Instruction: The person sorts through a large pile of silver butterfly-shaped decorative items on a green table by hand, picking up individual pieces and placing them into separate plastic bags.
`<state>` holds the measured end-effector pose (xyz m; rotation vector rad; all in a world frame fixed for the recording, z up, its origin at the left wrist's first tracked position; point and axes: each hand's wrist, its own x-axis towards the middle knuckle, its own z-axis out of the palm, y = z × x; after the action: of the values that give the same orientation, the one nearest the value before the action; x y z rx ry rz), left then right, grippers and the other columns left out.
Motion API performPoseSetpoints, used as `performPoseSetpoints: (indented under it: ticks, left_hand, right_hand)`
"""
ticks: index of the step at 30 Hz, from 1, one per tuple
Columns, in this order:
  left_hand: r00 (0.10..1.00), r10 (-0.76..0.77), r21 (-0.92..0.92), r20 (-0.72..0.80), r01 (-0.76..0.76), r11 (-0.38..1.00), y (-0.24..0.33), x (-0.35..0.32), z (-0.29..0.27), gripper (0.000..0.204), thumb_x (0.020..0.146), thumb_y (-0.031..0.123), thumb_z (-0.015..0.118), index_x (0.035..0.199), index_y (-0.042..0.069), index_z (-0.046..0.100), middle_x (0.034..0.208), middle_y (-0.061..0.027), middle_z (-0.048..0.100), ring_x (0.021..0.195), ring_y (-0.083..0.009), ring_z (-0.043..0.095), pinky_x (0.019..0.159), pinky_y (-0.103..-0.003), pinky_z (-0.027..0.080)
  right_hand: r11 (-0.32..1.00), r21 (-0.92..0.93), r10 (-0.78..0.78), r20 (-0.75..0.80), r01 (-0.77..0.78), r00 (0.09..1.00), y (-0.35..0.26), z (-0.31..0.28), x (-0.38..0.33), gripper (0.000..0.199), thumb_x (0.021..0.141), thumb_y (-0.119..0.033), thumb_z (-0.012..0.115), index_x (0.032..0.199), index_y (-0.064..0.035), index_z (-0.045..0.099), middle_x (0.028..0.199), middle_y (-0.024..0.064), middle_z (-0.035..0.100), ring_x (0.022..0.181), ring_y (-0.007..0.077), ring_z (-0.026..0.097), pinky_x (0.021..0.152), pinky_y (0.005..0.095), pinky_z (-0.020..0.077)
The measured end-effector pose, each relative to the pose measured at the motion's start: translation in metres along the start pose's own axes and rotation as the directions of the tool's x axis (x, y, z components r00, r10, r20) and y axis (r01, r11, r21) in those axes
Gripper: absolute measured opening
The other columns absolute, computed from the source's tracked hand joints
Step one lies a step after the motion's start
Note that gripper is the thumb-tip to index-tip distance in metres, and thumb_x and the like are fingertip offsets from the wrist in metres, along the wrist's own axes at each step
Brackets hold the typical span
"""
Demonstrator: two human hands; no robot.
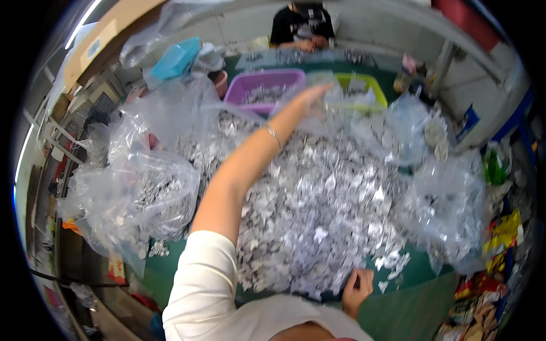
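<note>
My left arm stretches across a large heap of small, thin silvery-grey pieces [318, 193]. At its far end my left hand [316, 95] is blurred, its fingers pointing right. It is over or against a clear plastic bag [325, 116], between a purple basin [233, 91] and a yellow-green basin [380, 94]. Both basins hold more grey pieces. Whether the fingers grip the bag does not show. My right hand [358, 287] rests by the heap's near edge, fingers curled in, with nothing visible in them.
Clear bags of pieces lie at the left [165, 199] and right [449, 204] of the green table [409, 304]. A blue plastic container [175, 58] sits at the back left. Across the table is another person [301, 27]. Colourful packets [503, 236] crowd the right side.
</note>
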<state>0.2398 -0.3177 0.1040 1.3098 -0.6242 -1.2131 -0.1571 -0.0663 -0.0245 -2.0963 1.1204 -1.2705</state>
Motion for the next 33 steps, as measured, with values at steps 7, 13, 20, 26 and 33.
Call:
performPoseSetpoints:
  ticks: [7,13,20,26,33]
  left_hand:
    - [0.883,0.435,0.322,-0.177,-0.366,0.873,-0.001,-0.069,-0.032,0.031,0.084,-0.001,0.044,0.113,-0.008,0.049,0.099,-0.0161,0.061,0.088,-0.0204,0.062,0.073,-0.03,0.052]
    - [0.611,0.777,0.582,-0.151,-0.58,0.57,-0.092,-0.217,-0.006,0.021,0.078,0.001,0.05,0.098,-0.002,0.059,0.097,-0.0067,0.06,0.083,-0.0136,0.055,0.077,-0.026,0.043]
    - [0.843,0.495,0.798,0.209,-0.439,0.412,-0.192,-0.36,-0.008,0.03,0.076,0.0,0.057,0.105,0.002,0.056,0.111,-0.0148,0.054,0.109,-0.032,0.049,0.092,-0.039,0.039]
    - [0.88,0.431,0.963,0.2,-0.257,0.077,-0.221,-0.37,0.017,0.055,0.077,0.013,0.061,0.128,0.01,0.04,0.138,-0.0128,0.03,0.128,-0.0372,0.025,0.098,-0.06,0.022]
    - [0.834,0.476,0.935,0.278,-0.349,0.065,-0.218,-0.343,0.018,0.039,0.075,0.007,0.06,0.113,0.009,0.053,0.12,-0.01,0.045,0.119,-0.0341,0.035,0.098,-0.061,0.021]
  right_hand:
    - [0.999,0.034,0.012,-0.036,-0.011,0.999,-0.005,0.002,0.003,0.013,0.072,0.01,0.056,0.082,0.0034,0.059,0.076,0.0153,0.055,0.071,0.0316,0.052,0.065,0.0367,0.043]
    - [0.999,0.029,0.041,-0.051,-0.039,0.998,0.002,0.001,0.001,0.015,0.072,0.008,0.057,0.085,0.0021,0.06,0.081,0.0146,0.057,0.077,0.0303,0.052,0.069,0.0352,0.043]
    - [0.993,0.012,-0.114,0.169,0.113,0.979,-0.011,0.012,0.035,0.019,0.074,0.002,0.058,0.092,-0.0001,0.061,0.095,0.0101,0.058,0.09,0.0285,0.05,0.079,0.0369,0.0391]
    - [0.947,-0.183,-0.171,0.404,0.263,0.898,-0.002,0.022,0.052,0.028,0.072,0.001,0.057,0.1,-0.0034,0.059,0.111,0.005,0.053,0.101,0.0262,0.045,0.087,0.0397,0.0309]
    - [0.942,-0.245,-0.127,0.368,0.227,0.921,-0.005,0.007,0.053,0.023,0.068,0.0,0.064,0.09,-0.0048,0.057,0.106,0.0072,0.053,0.101,0.0272,0.045,0.088,0.0395,0.0312]
